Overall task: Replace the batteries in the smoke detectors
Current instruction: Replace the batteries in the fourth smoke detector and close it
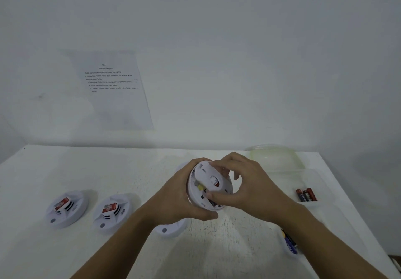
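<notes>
on the table [108, 170], the leftmost detector [67, 209] lies beside a second detector [112, 212]. a third detector [170, 230] lies further right, partly under the left forearm. above the table's middle, the left hand [180, 198] and right hand [249, 187] hold a fourth detector [209, 186]. at the right, batteries [306, 194] lie in a tray [321, 183]. a paper sheet [115, 90] hangs on the wall behind.
</notes>
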